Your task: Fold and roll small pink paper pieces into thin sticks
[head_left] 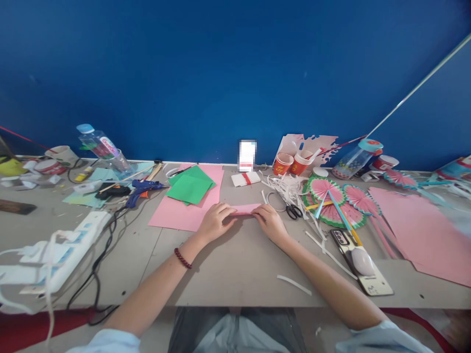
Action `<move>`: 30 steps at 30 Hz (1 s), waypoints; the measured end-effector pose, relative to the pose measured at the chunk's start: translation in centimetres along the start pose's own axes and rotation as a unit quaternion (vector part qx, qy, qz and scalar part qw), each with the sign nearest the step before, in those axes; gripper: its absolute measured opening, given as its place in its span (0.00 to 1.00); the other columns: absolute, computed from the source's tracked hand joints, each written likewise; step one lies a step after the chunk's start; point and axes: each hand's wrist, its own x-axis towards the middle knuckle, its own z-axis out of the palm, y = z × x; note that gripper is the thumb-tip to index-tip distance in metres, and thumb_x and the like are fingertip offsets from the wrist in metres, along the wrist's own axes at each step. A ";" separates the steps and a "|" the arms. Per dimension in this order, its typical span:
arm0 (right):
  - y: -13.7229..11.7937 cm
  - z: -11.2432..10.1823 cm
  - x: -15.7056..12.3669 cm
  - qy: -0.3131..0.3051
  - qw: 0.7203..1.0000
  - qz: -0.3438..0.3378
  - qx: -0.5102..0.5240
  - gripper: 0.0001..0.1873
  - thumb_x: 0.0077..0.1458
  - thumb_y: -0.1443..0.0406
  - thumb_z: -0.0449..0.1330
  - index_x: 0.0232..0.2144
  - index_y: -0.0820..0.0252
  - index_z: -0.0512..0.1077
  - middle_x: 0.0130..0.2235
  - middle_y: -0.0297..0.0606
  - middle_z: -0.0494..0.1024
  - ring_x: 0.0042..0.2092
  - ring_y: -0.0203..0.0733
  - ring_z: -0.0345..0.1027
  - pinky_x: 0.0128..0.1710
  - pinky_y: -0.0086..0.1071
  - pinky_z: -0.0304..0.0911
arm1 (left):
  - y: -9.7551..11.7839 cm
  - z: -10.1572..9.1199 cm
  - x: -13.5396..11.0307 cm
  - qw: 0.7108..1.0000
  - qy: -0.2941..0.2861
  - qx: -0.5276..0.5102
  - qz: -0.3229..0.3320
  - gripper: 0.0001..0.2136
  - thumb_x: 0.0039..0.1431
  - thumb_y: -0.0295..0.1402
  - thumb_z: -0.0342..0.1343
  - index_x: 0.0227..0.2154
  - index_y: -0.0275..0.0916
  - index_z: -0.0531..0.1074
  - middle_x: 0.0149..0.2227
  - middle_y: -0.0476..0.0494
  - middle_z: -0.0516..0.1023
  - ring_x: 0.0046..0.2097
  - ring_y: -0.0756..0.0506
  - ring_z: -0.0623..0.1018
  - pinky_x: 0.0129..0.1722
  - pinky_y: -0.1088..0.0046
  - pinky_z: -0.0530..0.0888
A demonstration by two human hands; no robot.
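Observation:
Both my hands rest on the grey table [235, 264] at its middle, pinching a narrow folded strip of pink paper [246, 209] between them. My left hand [215, 220] grips the strip's left end with fingers curled; a dark red bead bracelet sits on that wrist. My right hand [270, 223] presses down on the strip's right end, fingers closed on it. The strip lies flat, just right of a large pink sheet [184, 215] that carries green paper sheets [190, 186].
Black scissors [293, 210] and white paper trimmings lie right of my hands, beside pink-and-green paper fans [333, 198], a phone [362, 262] and more pink sheets [423, 230]. Red paper cups [292, 163] stand behind. On the left sit a blue glue gun [143, 189], a power strip [55, 250] with cables, and a bottle [101, 144].

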 end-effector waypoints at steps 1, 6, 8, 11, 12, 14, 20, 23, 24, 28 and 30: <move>0.0 0.0 0.0 0.001 1.000 0.005 0.004 0.09 0.61 0.69 0.52 0.35 0.58 0.73 0.35 0.41 0.76 0.39 0.45 0.67 0.41 0.39 0.64 | 0.0 -0.1 0.0 1.000 -0.005 -0.008 0.007 0.07 0.61 0.31 0.53 0.42 0.40 0.71 0.37 0.44 0.76 0.40 0.46 0.73 0.41 0.67 0.70; 0.1 0.0 0.0 0.008 1.000 0.021 0.013 0.09 0.61 0.69 0.52 0.33 0.58 0.72 0.34 0.40 0.75 0.38 0.45 0.67 0.40 0.39 0.63 | 0.3 -0.2 -0.1 0.998 0.012 -0.067 -0.016 0.09 0.63 0.27 0.49 0.43 0.41 0.72 0.38 0.44 0.77 0.40 0.46 0.74 0.43 0.65 0.71; 0.1 -0.1 0.0 0.013 1.000 0.026 0.012 0.09 0.61 0.69 0.52 0.33 0.58 0.72 0.34 0.40 0.75 0.38 0.45 0.67 0.40 0.38 0.63 | 0.2 -0.1 -0.2 0.991 0.024 -0.116 -0.059 0.09 0.62 0.29 0.51 0.43 0.41 0.72 0.37 0.44 0.77 0.41 0.46 0.75 0.43 0.66 0.73; -0.1 -0.1 0.1 0.017 0.999 0.026 0.012 0.09 0.61 0.69 0.52 0.33 0.58 0.72 0.34 0.40 0.75 0.38 0.45 0.67 0.40 0.38 0.62 | -0.2 0.2 -0.3 0.971 0.042 -0.192 -0.137 0.08 0.60 0.33 0.55 0.42 0.41 0.74 0.38 0.44 0.78 0.39 0.47 0.77 0.41 0.69 0.75; -0.2 -0.1 0.1 0.017 0.999 0.025 0.013 0.09 0.61 0.69 0.52 0.33 0.58 0.72 0.34 0.40 0.75 0.38 0.45 0.67 0.40 0.38 0.62 | -0.4 0.3 -0.3 0.964 0.049 -0.209 -0.157 0.08 0.59 0.33 0.57 0.41 0.41 0.75 0.38 0.44 0.79 0.37 0.47 0.78 0.40 0.69 0.76; -0.3 -0.2 0.1 0.014 1.000 0.022 0.017 0.09 0.61 0.69 0.52 0.33 0.57 0.72 0.34 0.40 0.75 0.38 0.45 0.67 0.40 0.38 0.63 | -0.7 0.5 -0.4 0.954 0.060 -0.227 -0.184 0.08 0.57 0.34 0.58 0.39 0.40 0.76 0.37 0.44 0.80 0.36 0.47 0.79 0.39 0.69 0.76; -0.6 -0.2 0.1 0.013 0.999 0.023 0.026 0.09 0.61 0.68 0.52 0.34 0.57 0.72 0.34 0.40 0.75 0.39 0.45 0.67 0.41 0.39 0.63 | -0.8 0.4 -0.3 0.961 0.083 -0.200 -0.172 0.05 0.58 0.35 0.57 0.34 0.41 0.77 0.34 0.44 0.81 0.38 0.45 0.78 0.40 0.67 0.76; -0.8 -0.1 0.1 0.014 0.999 0.022 0.035 0.09 0.61 0.68 0.51 0.34 0.57 0.72 0.34 0.40 0.75 0.39 0.44 0.68 0.42 0.38 0.64 | -0.4 -0.1 0.0 0.966 0.117 -0.173 -0.155 0.08 0.60 0.34 0.54 0.40 0.41 0.74 0.41 0.42 0.78 0.44 0.45 0.76 0.44 0.66 0.74; -0.9 -0.1 0.1 0.016 0.999 0.025 0.041 0.09 0.61 0.68 0.52 0.33 0.57 0.72 0.34 0.40 0.75 0.39 0.44 0.68 0.41 0.37 0.64 | -0.2 -0.3 0.0 0.968 0.134 -0.152 -0.148 0.09 0.61 0.34 0.54 0.43 0.41 0.73 0.43 0.41 0.76 0.47 0.45 0.75 0.46 0.65 0.73; -1.3 0.0 0.1 0.042 0.995 0.061 0.070 0.08 0.59 0.67 0.53 0.32 0.57 0.72 0.32 0.39 0.75 0.34 0.41 0.68 0.35 0.34 0.66 | 0.4 -0.6 -0.1 0.972 0.188 -0.078 -0.115 0.08 0.59 0.33 0.54 0.41 0.39 0.70 0.37 0.43 0.72 0.40 0.46 0.73 0.40 0.68 0.73; -1.6 0.0 0.1 0.062 0.992 0.074 0.081 0.07 0.58 0.67 0.54 0.32 0.58 0.73 0.31 0.38 0.74 0.31 0.39 0.67 0.32 0.32 0.66 | 0.9 -0.5 -0.4 0.983 0.153 -0.074 -0.076 0.04 0.59 0.32 0.53 0.36 0.39 0.69 0.31 0.46 0.71 0.33 0.48 0.72 0.35 0.70 0.71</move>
